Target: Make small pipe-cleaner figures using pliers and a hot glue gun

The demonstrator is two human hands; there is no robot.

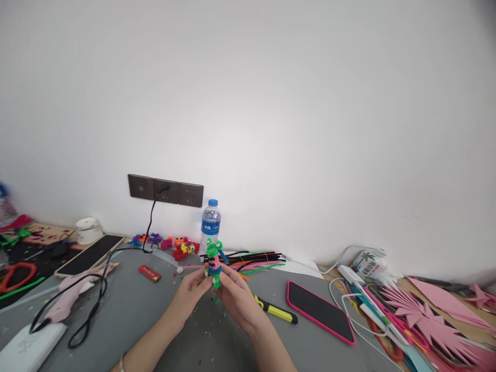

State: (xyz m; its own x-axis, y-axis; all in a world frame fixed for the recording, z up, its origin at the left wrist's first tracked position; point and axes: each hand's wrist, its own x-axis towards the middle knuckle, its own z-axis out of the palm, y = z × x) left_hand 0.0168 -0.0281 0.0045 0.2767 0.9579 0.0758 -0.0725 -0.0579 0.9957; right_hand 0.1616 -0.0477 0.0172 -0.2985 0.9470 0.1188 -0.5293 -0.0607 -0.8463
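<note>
Head view shows your left hand [189, 295] and right hand [239, 299] pinching the fuzzy green-and-pink figure [214, 262] upright over the grey tabletop [126, 305], seemingly a shaping or adjusting step, so the next move likely calls for a light, steady grip.

A small pipe-cleaner figure [213, 253] stands nearly upright, pinched low down between the fingertips of the left hand [191, 290] and the right hand [237, 297]. Its top is a fuzzy bright green head with rounded knobs rising from it. Below comes a pink middle with dark marks, then a dark blue band, and green again at the lower end. A blue piece slants out on the right of the picture. Finer details are too small to tell.
</note>
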